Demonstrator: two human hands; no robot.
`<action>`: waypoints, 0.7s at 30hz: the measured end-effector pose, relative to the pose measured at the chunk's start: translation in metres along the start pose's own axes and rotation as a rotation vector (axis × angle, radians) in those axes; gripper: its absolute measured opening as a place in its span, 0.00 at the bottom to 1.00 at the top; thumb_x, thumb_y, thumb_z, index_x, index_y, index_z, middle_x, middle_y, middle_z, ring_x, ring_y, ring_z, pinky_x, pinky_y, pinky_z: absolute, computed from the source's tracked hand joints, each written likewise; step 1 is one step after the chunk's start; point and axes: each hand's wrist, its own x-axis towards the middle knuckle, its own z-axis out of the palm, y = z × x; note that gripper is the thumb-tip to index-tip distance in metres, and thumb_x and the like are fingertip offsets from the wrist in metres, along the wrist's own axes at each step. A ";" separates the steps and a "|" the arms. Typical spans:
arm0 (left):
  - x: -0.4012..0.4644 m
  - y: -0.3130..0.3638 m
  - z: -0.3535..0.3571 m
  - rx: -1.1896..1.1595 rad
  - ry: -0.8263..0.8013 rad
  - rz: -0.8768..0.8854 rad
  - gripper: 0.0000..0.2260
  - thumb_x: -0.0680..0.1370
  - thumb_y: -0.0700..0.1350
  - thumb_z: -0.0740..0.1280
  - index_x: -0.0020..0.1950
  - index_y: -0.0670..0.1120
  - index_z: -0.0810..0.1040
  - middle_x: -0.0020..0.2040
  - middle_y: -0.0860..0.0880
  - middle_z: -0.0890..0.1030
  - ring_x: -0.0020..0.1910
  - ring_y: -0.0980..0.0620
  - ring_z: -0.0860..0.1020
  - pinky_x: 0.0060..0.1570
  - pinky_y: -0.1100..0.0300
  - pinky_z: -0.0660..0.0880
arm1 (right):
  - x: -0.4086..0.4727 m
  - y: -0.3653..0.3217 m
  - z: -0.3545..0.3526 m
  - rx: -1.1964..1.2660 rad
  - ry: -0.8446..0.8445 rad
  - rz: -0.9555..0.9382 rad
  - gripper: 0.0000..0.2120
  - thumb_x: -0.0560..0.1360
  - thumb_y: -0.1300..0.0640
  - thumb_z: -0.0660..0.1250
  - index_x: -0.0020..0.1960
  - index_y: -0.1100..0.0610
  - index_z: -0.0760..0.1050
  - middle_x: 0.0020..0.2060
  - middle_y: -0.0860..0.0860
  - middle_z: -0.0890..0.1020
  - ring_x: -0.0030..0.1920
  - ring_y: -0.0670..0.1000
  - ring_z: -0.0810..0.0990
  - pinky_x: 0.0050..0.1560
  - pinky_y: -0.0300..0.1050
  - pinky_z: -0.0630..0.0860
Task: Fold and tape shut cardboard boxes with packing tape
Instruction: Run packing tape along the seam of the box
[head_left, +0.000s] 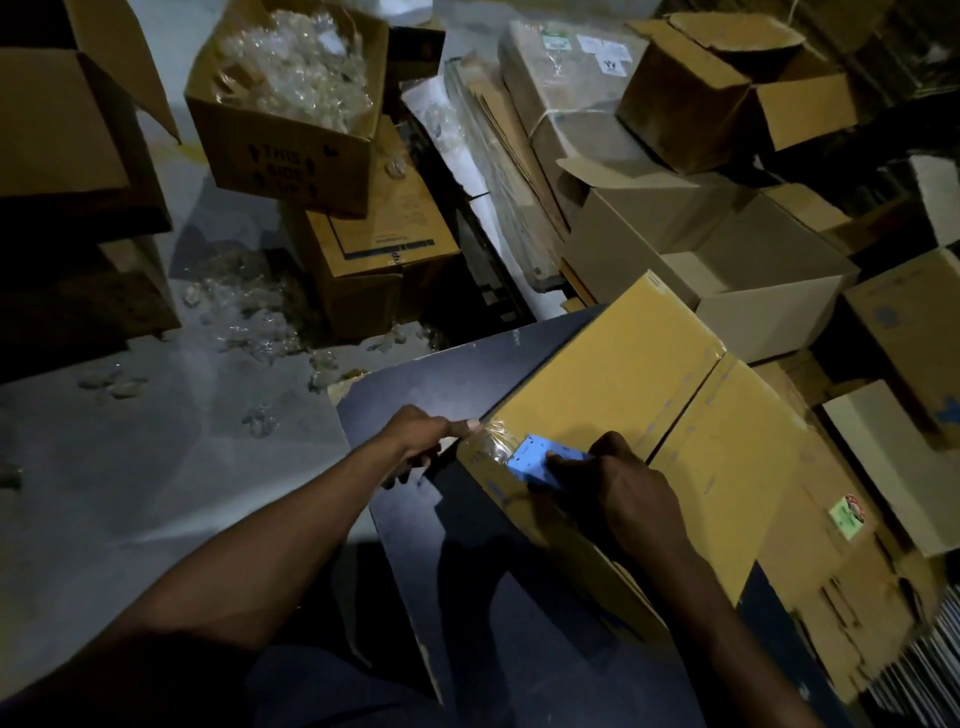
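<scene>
A tan cardboard box lies on a dark table, its top flaps folded shut with a seam running across the top. My right hand grips a blue tape dispenser at the box's near-left corner. A strip of clear packing tape runs from the dispenser to that corner. My left hand reaches to the corner from the left, and its thumb and fingers pinch the tape's end at the box edge.
Open and closed cardboard boxes crowd the right and back, among them a white open box. A box of clear plastic pieces stands at the back left. Loose plastic bits litter the grey floor.
</scene>
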 end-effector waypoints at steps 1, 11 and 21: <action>0.006 -0.008 -0.004 0.043 0.044 0.028 0.23 0.64 0.61 0.84 0.48 0.45 0.87 0.43 0.43 0.88 0.37 0.45 0.83 0.39 0.49 0.83 | 0.001 0.000 0.001 -0.010 -0.004 -0.002 0.25 0.77 0.38 0.71 0.73 0.34 0.72 0.53 0.47 0.70 0.43 0.55 0.80 0.41 0.47 0.72; -0.045 -0.018 0.048 0.103 -0.218 0.698 0.48 0.77 0.59 0.78 0.89 0.63 0.52 0.86 0.56 0.67 0.82 0.58 0.68 0.81 0.56 0.67 | 0.004 0.003 -0.012 0.011 -0.107 -0.028 0.28 0.81 0.40 0.67 0.79 0.31 0.64 0.56 0.49 0.72 0.48 0.55 0.81 0.41 0.47 0.75; -0.024 0.011 0.034 0.944 0.069 1.468 0.39 0.81 0.56 0.75 0.88 0.45 0.63 0.88 0.47 0.63 0.88 0.50 0.58 0.85 0.44 0.60 | 0.011 0.004 -0.017 0.048 -0.151 -0.005 0.24 0.81 0.39 0.67 0.76 0.32 0.69 0.54 0.50 0.72 0.48 0.59 0.82 0.42 0.49 0.75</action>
